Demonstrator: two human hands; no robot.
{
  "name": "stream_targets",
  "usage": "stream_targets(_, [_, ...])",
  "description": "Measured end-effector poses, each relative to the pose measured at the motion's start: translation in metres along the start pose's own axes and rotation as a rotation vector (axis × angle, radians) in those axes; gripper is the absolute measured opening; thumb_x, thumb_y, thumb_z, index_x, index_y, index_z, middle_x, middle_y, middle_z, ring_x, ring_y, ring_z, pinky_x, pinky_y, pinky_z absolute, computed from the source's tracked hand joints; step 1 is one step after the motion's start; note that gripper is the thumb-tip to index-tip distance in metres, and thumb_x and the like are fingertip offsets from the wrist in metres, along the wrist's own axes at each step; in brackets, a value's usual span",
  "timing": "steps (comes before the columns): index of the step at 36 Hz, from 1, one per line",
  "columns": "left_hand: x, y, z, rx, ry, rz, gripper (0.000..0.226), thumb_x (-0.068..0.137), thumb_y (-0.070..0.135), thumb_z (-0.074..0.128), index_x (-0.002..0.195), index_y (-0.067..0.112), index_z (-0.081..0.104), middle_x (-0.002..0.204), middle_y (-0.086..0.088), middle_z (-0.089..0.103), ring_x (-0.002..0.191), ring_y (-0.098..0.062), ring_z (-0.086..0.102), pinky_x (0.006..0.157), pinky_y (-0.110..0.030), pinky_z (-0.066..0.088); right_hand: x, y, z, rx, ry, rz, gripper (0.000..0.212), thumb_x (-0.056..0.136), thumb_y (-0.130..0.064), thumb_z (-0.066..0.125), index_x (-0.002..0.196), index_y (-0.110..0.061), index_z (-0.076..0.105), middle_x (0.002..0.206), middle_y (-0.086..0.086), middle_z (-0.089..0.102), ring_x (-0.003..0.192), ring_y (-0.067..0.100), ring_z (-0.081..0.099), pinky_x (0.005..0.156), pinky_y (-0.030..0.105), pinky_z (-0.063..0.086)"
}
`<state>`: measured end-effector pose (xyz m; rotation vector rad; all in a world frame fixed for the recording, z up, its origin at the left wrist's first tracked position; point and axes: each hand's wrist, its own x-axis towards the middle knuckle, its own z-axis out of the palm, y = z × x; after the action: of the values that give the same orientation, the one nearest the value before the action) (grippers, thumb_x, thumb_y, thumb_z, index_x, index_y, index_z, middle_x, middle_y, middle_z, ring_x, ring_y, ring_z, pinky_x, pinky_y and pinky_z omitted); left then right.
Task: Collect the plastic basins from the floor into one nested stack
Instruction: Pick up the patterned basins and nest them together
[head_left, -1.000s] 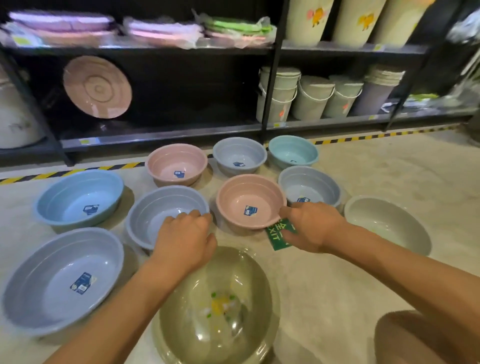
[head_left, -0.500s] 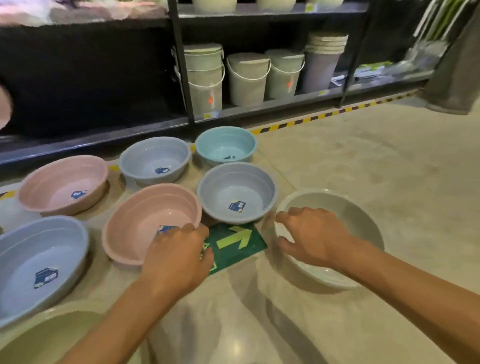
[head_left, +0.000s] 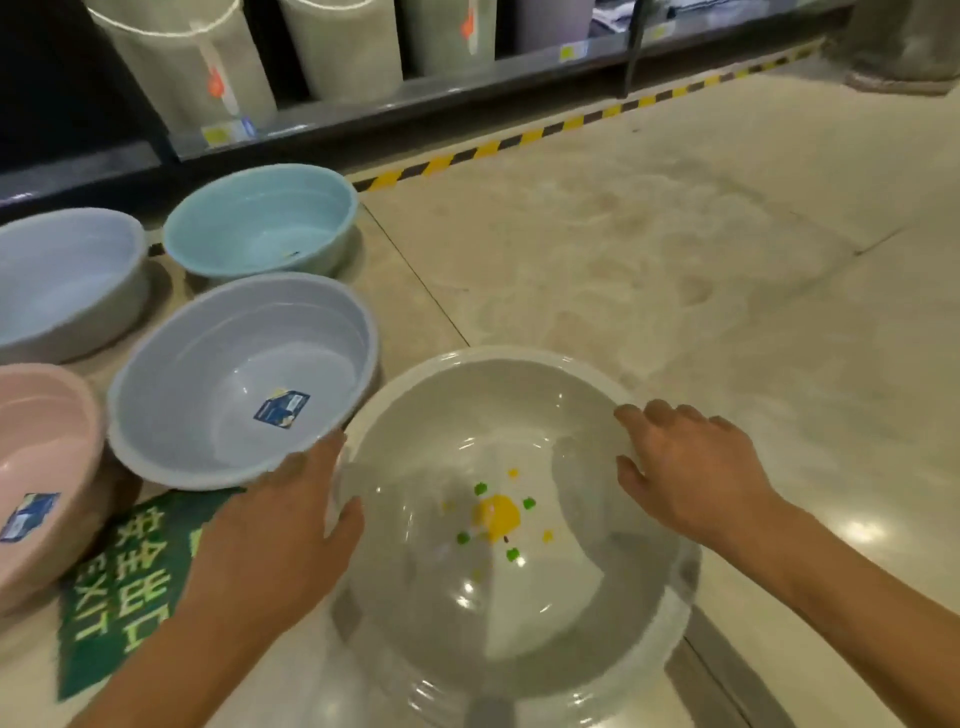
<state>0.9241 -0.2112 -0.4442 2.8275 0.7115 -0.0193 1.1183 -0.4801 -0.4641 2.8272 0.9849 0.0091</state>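
A large translucent grey basin (head_left: 498, 415) with a yellow and green print on its bottom sits low in the middle of the view. My left hand (head_left: 270, 535) holds its left rim, thumb hooked inside. My right hand (head_left: 691, 467) holds the right rim, fingers curled over the edge. Just left of it a grey-blue basin (head_left: 244, 379) with a label stands on the floor, its rim touching my left fingers. Farther back are a teal basin (head_left: 260, 223) and another grey-blue basin (head_left: 62, 280). A pink basin (head_left: 36, 467) is cut off at the left edge.
A green exit sign (head_left: 119, 582) is stuck to the floor under my left forearm. A black shelf with pale buckets (head_left: 192, 67) runs along the back, fronted by yellow-black tape (head_left: 519, 140). Bare floor stretches to the right.
The view swung right and closer. Both hands moved from the floor by the pink basin to the large grey basin and now hold its two sides.
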Motion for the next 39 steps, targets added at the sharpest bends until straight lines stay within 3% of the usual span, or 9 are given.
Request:
stream_targets(3, [-0.010, 0.004, 0.023, -0.089, -0.124, -0.131, 0.066, 0.093, 0.047, 0.050, 0.148, 0.040, 0.014, 0.130, 0.000, 0.051, 0.106, -0.025, 0.062, 0.084, -0.042, 0.051, -0.003, 0.010, 0.025, 0.083, -0.015, 0.049, 0.053, 0.094, -0.042, 0.051, 0.143, -0.024, 0.042, 0.124, 0.006, 0.052, 0.094, 0.027, 0.059, 0.058, 0.032, 0.044])
stream_targets(7, [-0.026, -0.001, 0.044, -0.240, -0.194, -0.236, 0.074, 0.094, 0.045, 0.052, 0.149, 0.052, 0.003, 0.110, 0.000, 0.051, 0.092, -0.025, 0.057, 0.086, -0.046, 0.051, -0.013, 0.018, 0.046, 0.306, -0.033, 0.145, 0.067, 0.096, -0.039, 0.052, 0.155, -0.037, 0.021, 0.117, 0.011, 0.050, 0.084, 0.029, 0.060, 0.059, 0.041, 0.056])
stream_targets(13, [-0.031, -0.012, 0.039, -0.465, -0.070, -0.251, 0.072, 0.090, 0.025, 0.065, 0.149, 0.045, 0.029, 0.094, 0.006, 0.065, 0.074, -0.014, 0.059, 0.081, -0.041, 0.053, -0.017, 0.006, 0.039, 0.518, -0.044, 0.204, 0.064, 0.098, -0.027, 0.051, 0.155, -0.039, 0.024, 0.083, 0.003, 0.050, 0.067, 0.023, 0.055, 0.065, 0.040, 0.053])
stream_targets(19, [-0.055, -0.065, 0.014, -0.808, 0.088, -0.318, 0.065, 0.087, 0.017, 0.073, 0.136, 0.052, 0.047, 0.107, 0.014, 0.073, 0.085, -0.010, 0.073, 0.075, -0.035, 0.059, -0.019, -0.020, -0.009, 0.783, 0.048, 0.151, 0.061, 0.093, -0.024, 0.056, 0.149, -0.041, 0.038, 0.115, -0.002, 0.059, 0.099, 0.018, 0.057, 0.085, 0.034, 0.048])
stream_targets(22, [-0.076, -0.089, -0.012, -0.890, 0.145, -0.325, 0.064, 0.089, 0.007, 0.069, 0.133, 0.050, 0.052, 0.102, 0.021, 0.074, 0.083, -0.007, 0.074, 0.068, -0.033, 0.060, -0.022, -0.049, -0.042, 0.952, 0.063, 0.149, 0.060, 0.090, -0.020, 0.058, 0.143, -0.046, 0.044, 0.111, -0.014, 0.061, 0.098, 0.014, 0.063, 0.082, 0.031, 0.055])
stream_targets(26, [-0.113, -0.128, -0.052, -0.883, 0.213, -0.314, 0.063, 0.088, 0.005, 0.069, 0.129, 0.050, 0.053, 0.097, 0.014, 0.076, 0.074, -0.010, 0.073, 0.053, -0.019, 0.056, -0.022, -0.095, -0.079, 1.050, 0.064, 0.079, 0.057, 0.091, -0.016, 0.060, 0.139, -0.045, 0.050, 0.100, -0.024, 0.058, 0.084, 0.003, 0.063, 0.065, 0.015, 0.047])
stream_targets(32, [-0.194, -0.196, -0.117, -0.768, 0.289, -0.345, 0.060, 0.085, 0.017, 0.073, 0.132, 0.048, 0.051, 0.099, 0.032, 0.070, 0.084, 0.008, 0.069, 0.062, -0.004, 0.051, -0.030, -0.184, -0.129, 1.119, 0.018, -0.069, 0.055, 0.089, -0.017, 0.062, 0.133, -0.049, 0.054, 0.100, -0.018, 0.061, 0.086, 0.012, 0.066, 0.074, 0.034, 0.056])
stream_targets(35, [-0.241, -0.231, -0.144, -0.735, 0.321, -0.388, 0.061, 0.084, 0.025, 0.074, 0.137, 0.043, 0.050, 0.109, 0.021, 0.072, 0.093, 0.006, 0.069, 0.068, -0.005, 0.051, -0.036, -0.233, -0.147, 1.144, -0.009, -0.143, 0.055, 0.087, -0.018, 0.063, 0.130, -0.052, 0.056, 0.101, -0.014, 0.063, 0.084, 0.013, 0.067, 0.069, 0.035, 0.055])
stream_targets(39, [-0.310, -0.270, -0.175, -0.699, 0.360, -0.477, 0.060, 0.087, 0.027, 0.072, 0.137, 0.046, 0.047, 0.107, 0.009, 0.073, 0.089, -0.001, 0.072, 0.068, -0.012, 0.055, -0.049, -0.302, -0.174, 1.128, -0.055, -0.266, 0.055, 0.085, -0.021, 0.066, 0.127, -0.055, 0.056, 0.114, -0.006, 0.065, 0.097, 0.018, 0.065, 0.087, 0.047, 0.056])
